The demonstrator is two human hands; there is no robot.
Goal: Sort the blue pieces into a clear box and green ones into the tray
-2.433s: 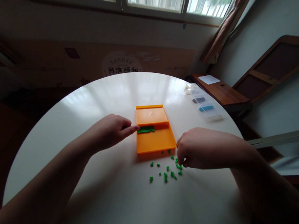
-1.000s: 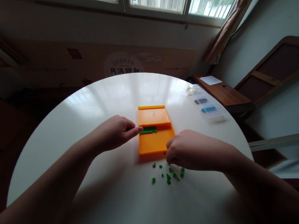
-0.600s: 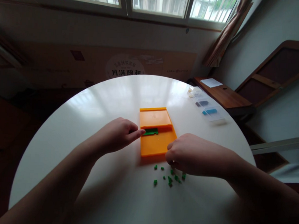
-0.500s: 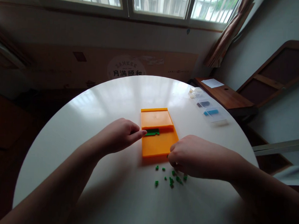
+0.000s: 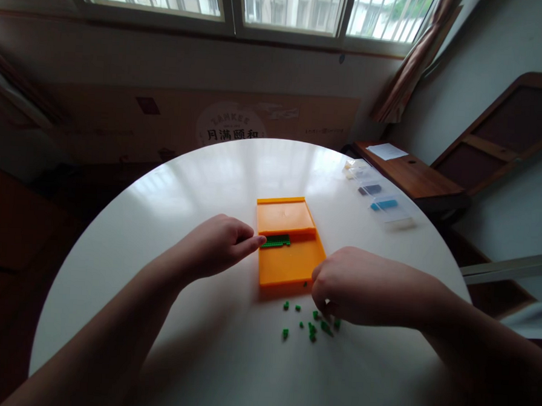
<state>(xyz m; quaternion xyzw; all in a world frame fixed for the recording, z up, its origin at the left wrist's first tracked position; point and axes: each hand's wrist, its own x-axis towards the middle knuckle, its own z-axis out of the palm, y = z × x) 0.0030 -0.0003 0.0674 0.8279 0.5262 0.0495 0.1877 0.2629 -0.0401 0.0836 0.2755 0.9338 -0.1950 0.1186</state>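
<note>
An orange plastic case (image 5: 290,270) lies opened out on the white table, its lid (image 5: 285,216) on the far side. Along the hinge, inside the near half, sits a row of small green building blocks (image 5: 275,242). My left hand (image 5: 226,243) pinches the case's left edge, the thumb reaching the end of that row. Just off the near right corner is my right hand (image 5: 339,285), its fingers curled together; whatever they hold is hidden. Loose green blocks (image 5: 312,329) are scattered on the table below it.
Clear plastic bags (image 5: 380,199) with blue, dark and pale pieces lie at the table's (image 5: 200,175) far right. Beyond its edge stands a wooden side table (image 5: 418,177) with a white paper (image 5: 386,151) on it.
My right hand has shifted slightly right, uncovering a small dark spot at the case's front wall. My left hand stays at the case's left edge. The view has tilted very slightly.
</note>
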